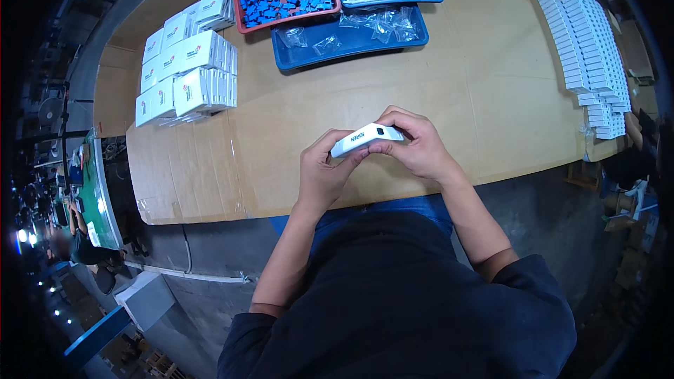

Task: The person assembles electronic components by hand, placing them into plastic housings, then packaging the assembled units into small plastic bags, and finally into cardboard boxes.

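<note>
Left hand (321,172) and right hand (423,147) pinch the white box (361,140) by its ends. Better to press gently, evenly.

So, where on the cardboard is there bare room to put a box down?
The widest bare patch of cardboard, right of the hands, lies between the lower blue tray and the right stacks of white boxes. A smaller one is front left, between the left stacks and the near edge. Trays crowd the far middle.
</note>
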A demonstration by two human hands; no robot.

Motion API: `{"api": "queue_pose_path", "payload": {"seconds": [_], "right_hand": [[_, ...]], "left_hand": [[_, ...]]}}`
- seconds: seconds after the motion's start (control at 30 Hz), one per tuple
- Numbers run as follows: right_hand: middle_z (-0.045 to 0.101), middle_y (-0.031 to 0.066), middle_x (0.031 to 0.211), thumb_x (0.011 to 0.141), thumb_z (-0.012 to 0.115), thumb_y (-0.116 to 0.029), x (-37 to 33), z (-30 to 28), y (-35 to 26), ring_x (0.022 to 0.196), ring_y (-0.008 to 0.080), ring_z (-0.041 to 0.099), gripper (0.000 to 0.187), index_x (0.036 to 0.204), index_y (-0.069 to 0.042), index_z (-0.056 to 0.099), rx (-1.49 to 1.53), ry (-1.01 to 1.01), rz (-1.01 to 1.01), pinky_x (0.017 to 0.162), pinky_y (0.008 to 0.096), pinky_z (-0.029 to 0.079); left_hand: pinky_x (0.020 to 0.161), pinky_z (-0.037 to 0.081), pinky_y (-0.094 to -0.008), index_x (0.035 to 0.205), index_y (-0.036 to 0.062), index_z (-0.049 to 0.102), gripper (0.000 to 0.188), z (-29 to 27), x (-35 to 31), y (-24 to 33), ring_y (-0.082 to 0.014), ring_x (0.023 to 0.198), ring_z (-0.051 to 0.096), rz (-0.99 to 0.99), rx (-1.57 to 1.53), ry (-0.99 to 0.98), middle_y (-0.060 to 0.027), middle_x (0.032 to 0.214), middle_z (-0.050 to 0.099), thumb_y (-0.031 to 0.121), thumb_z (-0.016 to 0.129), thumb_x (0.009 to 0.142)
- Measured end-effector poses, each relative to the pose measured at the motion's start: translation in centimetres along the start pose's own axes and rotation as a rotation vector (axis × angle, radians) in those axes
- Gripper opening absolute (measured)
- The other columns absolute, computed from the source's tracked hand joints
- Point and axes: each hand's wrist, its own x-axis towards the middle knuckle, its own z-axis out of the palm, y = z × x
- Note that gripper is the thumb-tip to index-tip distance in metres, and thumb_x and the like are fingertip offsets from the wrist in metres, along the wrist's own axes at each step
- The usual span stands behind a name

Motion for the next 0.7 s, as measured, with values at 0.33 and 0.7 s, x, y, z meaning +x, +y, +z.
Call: {"api": "queue_pose_path", "payload": {"seconds": [0.33, 0.7], "right_hand": [[0.069, 0.0065, 0.114, 0.091, 0.078, 0.004, -0.2, 0.5, 0.5, 0.107, 0.0142, 0.069, 0.039, 0.127, 0.004, 0.061, 0.514, 0.113, 0.134, 0.095, 0.0297, 0.059], [0.07, 0.0062, 0.111, 0.091, 0.076, 0.006, -1.1, -0.1, 1.7, 0.109, 0.0144, 0.07, 0.028, 0.116, 0.002, 0.063, 0.335, 0.087, 0.138, 0.097, 0.0295, 0.058]], "left_hand": [[0.101, 0.055, -0.0311, 0.132, -0.0085, 0.058, 0.042, 0.7, 0.4, -0.3, -0.0178, 0.115, 0.067, -0.1, -0.441, 0.05, -0.0136, 0.123, 0.069, -0.004, 0.074, 0.094], [0.102, 0.055, -0.0317, 0.126, -0.0073, 0.062, 0.034, 0.8, 0.6, -0.1, -0.0178, 0.115, 0.067, -0.094, -0.402, 0.025, -0.0132, 0.12, 0.071, -0.004, 0.075, 0.094]]}}
